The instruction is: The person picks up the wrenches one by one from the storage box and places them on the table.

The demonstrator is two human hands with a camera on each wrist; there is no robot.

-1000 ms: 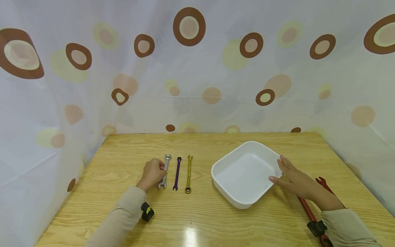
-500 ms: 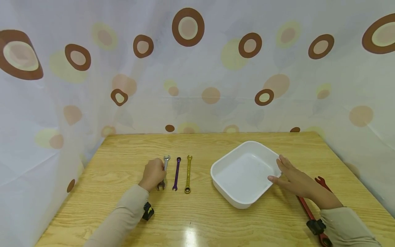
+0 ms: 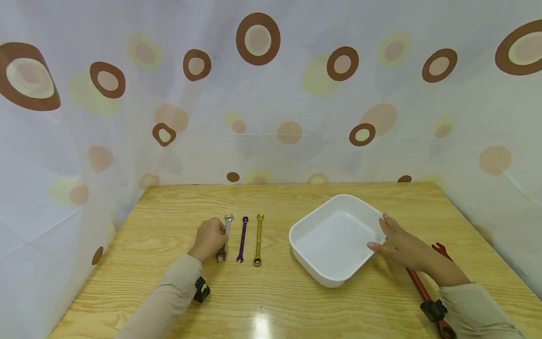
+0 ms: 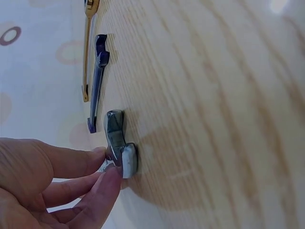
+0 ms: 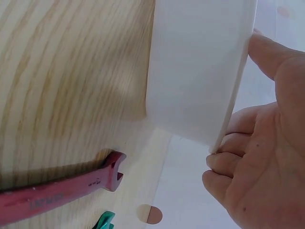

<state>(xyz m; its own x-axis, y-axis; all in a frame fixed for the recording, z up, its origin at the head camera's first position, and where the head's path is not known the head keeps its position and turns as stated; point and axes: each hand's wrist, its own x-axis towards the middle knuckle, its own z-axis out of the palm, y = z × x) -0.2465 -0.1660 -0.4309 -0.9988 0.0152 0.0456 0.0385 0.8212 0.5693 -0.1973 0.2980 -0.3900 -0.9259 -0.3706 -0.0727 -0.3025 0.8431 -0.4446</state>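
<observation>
A silver open-ended wrench [image 3: 227, 228] lies farthest left in a row of wrenches. My left hand [image 3: 208, 238] pinches it between thumb and fingertips near its middle; in the left wrist view, its near end [image 4: 116, 131] points toward the camera. To its right are a purple wrench [image 3: 243, 239] and a gold wrench [image 3: 259, 240], lying apart on the table. My right hand [image 3: 408, 249] rests against the right rim of a white basin [image 3: 313, 270], fingers nearly straight and thumb lying at the rim. The basin's inside shows no objects.
A red wrench [image 3: 420, 285] lies under my right forearm, and another red open-end head [image 3: 441, 248] shows beyond that hand. A green tool end [image 5: 105, 221] peeks in at the bottom of the right wrist view. Patterned cloth [image 3: 271, 155] closes off the wooden table's back and sides.
My left hand has rolled slightly over the silver wrench, whose near end has turned and looks darker. My right hand and the basin have stayed put.
</observation>
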